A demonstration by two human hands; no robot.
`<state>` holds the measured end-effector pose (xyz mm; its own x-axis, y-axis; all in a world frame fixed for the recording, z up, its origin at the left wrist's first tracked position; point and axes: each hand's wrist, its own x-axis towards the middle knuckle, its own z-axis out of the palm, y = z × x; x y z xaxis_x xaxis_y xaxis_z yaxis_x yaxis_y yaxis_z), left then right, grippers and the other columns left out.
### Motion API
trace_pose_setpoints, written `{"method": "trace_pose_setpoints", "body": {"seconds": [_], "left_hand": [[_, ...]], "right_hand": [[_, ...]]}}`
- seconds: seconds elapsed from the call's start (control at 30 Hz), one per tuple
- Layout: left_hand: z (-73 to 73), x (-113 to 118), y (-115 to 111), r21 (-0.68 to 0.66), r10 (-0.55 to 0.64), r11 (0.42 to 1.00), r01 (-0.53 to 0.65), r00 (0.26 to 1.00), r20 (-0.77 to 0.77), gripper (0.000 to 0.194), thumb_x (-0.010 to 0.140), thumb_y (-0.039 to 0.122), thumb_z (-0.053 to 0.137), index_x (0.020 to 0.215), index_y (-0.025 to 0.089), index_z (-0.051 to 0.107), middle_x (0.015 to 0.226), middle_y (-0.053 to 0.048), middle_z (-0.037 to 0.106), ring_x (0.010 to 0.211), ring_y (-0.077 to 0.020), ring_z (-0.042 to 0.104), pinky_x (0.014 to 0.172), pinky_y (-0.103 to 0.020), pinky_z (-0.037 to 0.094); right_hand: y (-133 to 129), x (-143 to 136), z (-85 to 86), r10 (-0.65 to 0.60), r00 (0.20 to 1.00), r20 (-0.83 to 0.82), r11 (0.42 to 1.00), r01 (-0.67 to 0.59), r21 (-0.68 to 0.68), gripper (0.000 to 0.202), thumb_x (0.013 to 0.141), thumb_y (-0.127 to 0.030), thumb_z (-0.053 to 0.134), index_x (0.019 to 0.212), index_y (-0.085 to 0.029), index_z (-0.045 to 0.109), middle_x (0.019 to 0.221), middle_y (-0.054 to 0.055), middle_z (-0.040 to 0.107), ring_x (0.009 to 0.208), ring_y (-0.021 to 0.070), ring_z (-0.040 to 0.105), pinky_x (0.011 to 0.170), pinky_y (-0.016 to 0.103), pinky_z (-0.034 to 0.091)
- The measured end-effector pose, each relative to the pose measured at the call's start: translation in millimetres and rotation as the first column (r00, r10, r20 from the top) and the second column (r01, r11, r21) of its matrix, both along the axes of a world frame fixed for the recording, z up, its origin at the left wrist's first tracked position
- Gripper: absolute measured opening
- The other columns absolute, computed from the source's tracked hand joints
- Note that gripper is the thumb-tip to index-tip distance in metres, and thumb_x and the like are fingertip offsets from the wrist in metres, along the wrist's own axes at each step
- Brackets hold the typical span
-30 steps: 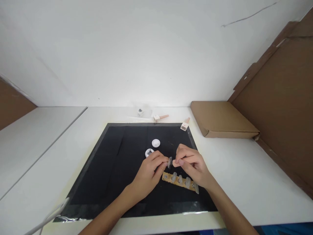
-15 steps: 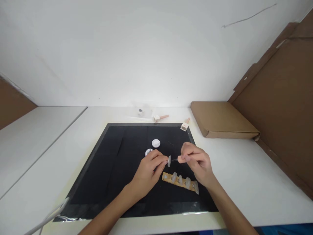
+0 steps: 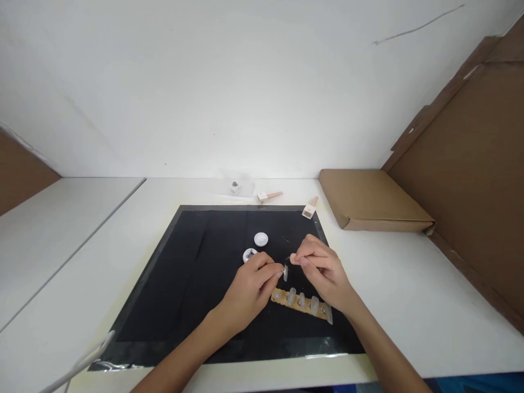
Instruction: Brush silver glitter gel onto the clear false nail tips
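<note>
My left hand (image 3: 256,286) pinches a small pale, translucent false nail tip (image 3: 285,274) at its left side, above the black mat. My right hand (image 3: 325,267) is closed around the pink handle of a thin brush (image 3: 293,258). Its dark tip points left, at the upper end of the nail tip; whether they touch is hard to tell. Just below the hands lies a yellowish strip (image 3: 301,307) carrying several similar pale nail tips. Beyond my left hand sits a white dish (image 3: 249,252) with dark bits in it, partly covered by the fingers.
Another small white dish (image 3: 261,239) stands on the black mat (image 3: 172,284). Behind are two white square holders with pink sticks, one lying left (image 3: 262,197), one right (image 3: 308,210), and a clear packet (image 3: 243,187). A cardboard box (image 3: 376,199) lies right; a white cable (image 3: 88,357) runs front left.
My right hand has moved left and slightly up, bringing the brush from the nail tip's right side to its upper end. The nail tip has shifted slightly right and down.
</note>
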<state>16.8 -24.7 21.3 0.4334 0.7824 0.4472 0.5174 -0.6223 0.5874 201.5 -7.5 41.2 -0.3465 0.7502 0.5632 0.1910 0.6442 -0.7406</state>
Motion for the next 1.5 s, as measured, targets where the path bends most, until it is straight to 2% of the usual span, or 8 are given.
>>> {"method": "trace_pose_setpoints", "body": {"seconds": [0.13, 0.33, 0.73, 0.9, 1.0, 1.17, 1.3, 1.5], "left_hand": [[-0.2, -0.9, 1.0, 0.016, 0.023, 1.0, -0.023, 1.0, 0.011, 0.02, 0.088, 0.013, 0.045, 0.088, 0.017, 0.065, 0.076, -0.003, 0.056, 0.067, -0.0125, 0.053, 0.061, -0.023, 0.045], [-1.1, 1.0, 2.7, 0.058, 0.058, 0.996, -0.062, 0.997, 0.055, 0.018, 0.087, 0.013, 0.048, 0.085, 0.018, 0.065, 0.072, -0.002, 0.056, 0.063, -0.0116, 0.053, 0.058, -0.022, 0.044], [-5.1, 6.0, 0.5, 0.076, 0.041, 0.996, -0.042, 0.999, 0.017, 0.017, 0.084, 0.01, 0.05, 0.08, 0.016, 0.065, 0.071, -0.003, 0.057, 0.064, -0.0122, 0.052, 0.06, -0.024, 0.044], [0.3, 2.0, -0.1, -0.055, 0.035, 0.998, -0.027, 0.99, 0.14, 0.018, 0.086, 0.012, 0.05, 0.084, 0.017, 0.067, 0.074, -0.003, 0.058, 0.066, -0.0117, 0.055, 0.062, -0.023, 0.044], [4.1, -1.7, 1.8, -0.197, 0.067, 0.98, -0.016, 0.965, 0.254, 0.017, 0.086, 0.014, 0.051, 0.08, 0.017, 0.067, 0.075, -0.003, 0.061, 0.068, -0.0125, 0.057, 0.064, -0.024, 0.044], [8.3, -4.7, 5.5, -0.396, 0.143, 0.916, 0.058, 0.877, 0.459, 0.013, 0.083, 0.018, 0.058, 0.078, 0.016, 0.07, 0.078, -0.004, 0.066, 0.072, -0.014, 0.06, 0.065, -0.023, 0.045], [9.7, -4.5, 7.0, -0.441, 0.167, 0.893, 0.093, 0.841, 0.514, 0.012, 0.08, 0.017, 0.06, 0.079, 0.017, 0.072, 0.079, -0.004, 0.067, 0.074, -0.0147, 0.061, 0.067, -0.023, 0.046], [9.4, -4.4, 8.3, -0.41, 0.134, 0.904, 0.119, 0.832, 0.538, 0.011, 0.079, 0.016, 0.063, 0.072, 0.017, 0.072, 0.073, -0.004, 0.066, 0.07, -0.0145, 0.06, 0.066, -0.024, 0.046]], "right_hand": [[0.1, -0.6, 0.1, -0.012, 0.997, -0.075, 0.999, 0.015, 0.04, 0.027, 0.092, -0.017, 0.046, 0.072, -0.021, 0.062, 0.07, 0.004, 0.059, 0.067, 0.0183, 0.05, 0.059, 0.033, 0.041], [-0.5, -2.0, 4.9, 0.142, 0.989, -0.047, 0.99, -0.142, 0.003, 0.032, 0.091, -0.017, 0.047, 0.062, -0.02, 0.061, 0.06, 0.002, 0.057, 0.056, 0.0155, 0.047, 0.05, 0.03, 0.038], [-1.7, -0.3, 7.0, 0.05, 0.995, 0.092, 0.997, -0.045, -0.059, 0.02, 0.089, -0.014, 0.047, 0.073, -0.019, 0.058, 0.067, 0.002, 0.053, 0.061, 0.0164, 0.049, 0.054, 0.029, 0.038], [-1.6, -2.0, 3.8, -0.057, 0.998, 0.005, 0.998, 0.057, -0.008, 0.018, 0.091, -0.015, 0.047, 0.081, -0.02, 0.061, 0.074, 0.004, 0.057, 0.067, 0.0175, 0.051, 0.059, 0.031, 0.042], [-1.7, -3.9, 3.4, -0.109, 0.99, -0.092, 0.993, 0.113, 0.042, 0.026, 0.093, -0.017, 0.046, 0.073, -0.021, 0.063, 0.074, 0.004, 0.059, 0.07, 0.0183, 0.051, 0.061, 0.032, 0.043], [-3.1, -3.6, 4.4, -0.066, 0.979, -0.19, 0.997, 0.059, -0.04, 0.024, 0.093, -0.025, 0.049, 0.077, -0.021, 0.066, 0.071, 0.002, 0.059, 0.062, 0.015, 0.052, 0.055, 0.028, 0.04], [-4.6, -4.1, 5.6, -0.017, 0.983, -0.184, 0.997, 0.002, -0.082, 0.014, 0.09, -0.026, 0.054, 0.082, -0.021, 0.064, 0.068, 0.0, 0.059, 0.057, 0.0133, 0.051, 0.053, 0.026, 0.04], [-5.3, -7.6, 9.3, 0.024, 0.993, -0.116, 0.999, -0.029, -0.044, 0.009, 0.086, -0.015, 0.057, 0.084, -0.022, 0.064, 0.071, 0.0, 0.064, 0.061, 0.0135, 0.054, 0.055, 0.025, 0.041]]}}
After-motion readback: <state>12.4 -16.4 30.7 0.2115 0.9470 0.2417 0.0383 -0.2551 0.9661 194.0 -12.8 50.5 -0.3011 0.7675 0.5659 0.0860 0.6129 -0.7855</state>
